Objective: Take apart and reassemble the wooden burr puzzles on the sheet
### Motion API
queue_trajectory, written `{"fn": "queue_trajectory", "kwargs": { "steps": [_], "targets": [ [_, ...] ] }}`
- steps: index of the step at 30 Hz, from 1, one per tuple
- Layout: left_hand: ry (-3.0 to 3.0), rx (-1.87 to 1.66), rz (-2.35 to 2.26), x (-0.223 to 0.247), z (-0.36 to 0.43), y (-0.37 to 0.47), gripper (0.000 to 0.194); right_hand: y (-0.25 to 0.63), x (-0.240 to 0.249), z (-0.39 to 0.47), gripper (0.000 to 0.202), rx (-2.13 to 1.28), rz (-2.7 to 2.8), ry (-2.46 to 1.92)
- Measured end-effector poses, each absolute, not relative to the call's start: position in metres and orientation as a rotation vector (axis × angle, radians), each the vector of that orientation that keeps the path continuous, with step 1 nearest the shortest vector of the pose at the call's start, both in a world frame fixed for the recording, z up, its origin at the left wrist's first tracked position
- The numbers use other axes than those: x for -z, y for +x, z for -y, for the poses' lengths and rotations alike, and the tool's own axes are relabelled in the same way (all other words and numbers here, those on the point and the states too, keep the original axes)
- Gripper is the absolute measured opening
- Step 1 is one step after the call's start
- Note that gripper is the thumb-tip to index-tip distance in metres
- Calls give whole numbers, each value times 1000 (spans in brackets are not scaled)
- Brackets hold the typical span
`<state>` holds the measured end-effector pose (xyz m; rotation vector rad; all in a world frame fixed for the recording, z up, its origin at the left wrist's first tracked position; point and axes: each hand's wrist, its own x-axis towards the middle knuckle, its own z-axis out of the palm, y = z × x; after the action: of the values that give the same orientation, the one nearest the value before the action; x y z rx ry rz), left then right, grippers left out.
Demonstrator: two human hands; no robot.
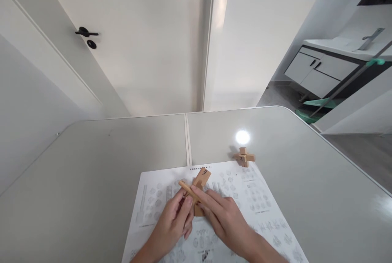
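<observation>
Several interlocking wooden puzzle pieces (pixel 202 178) are held together between my two hands, above a printed diagram sheet (pixel 251 214). One upper piece bears a dark handwritten mark, and a narrower bar lies slantwise across it. My left hand (pixel 176 220) grips the pieces from the left, its thumb pressed on them. My right hand (pixel 223 218) is closed on the right side, index finger laid along the slanting bar. Fingers hide much of how the pieces join. An assembled wooden cross puzzle (pixel 243 157), marked with a dark character, sits at the sheet's upper right corner.
The grey table (pixel 76 181) has a seam running away from me and a far edge near a white door with a black handle (pixel 87 33). Beyond the table's right side stand a washbasin cabinet (pixel 318 67) and a green-handled item (pixel 375 62).
</observation>
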<state>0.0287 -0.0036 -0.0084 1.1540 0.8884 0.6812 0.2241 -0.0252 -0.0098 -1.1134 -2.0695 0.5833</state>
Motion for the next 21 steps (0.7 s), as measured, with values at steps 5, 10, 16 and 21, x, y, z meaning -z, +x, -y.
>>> {"fn": "queue_trajectory", "kwargs": {
  "steps": [5,10,16,21],
  "targets": [
    [1176,-662,-902,7,5,29,43,226,16,26,33,-482,1963,-1136],
    [1192,-653,-915,3,5,30,45,226,19,27,28,-338,1924,-1128],
    [1236,-659,-919,-3,4,32,46,228,17,25,27,-317,1891,-1129],
    [1224,-649,-926,-6,4,33,47,229,13,25,31,-363,1895,-1116]
  ]
}}
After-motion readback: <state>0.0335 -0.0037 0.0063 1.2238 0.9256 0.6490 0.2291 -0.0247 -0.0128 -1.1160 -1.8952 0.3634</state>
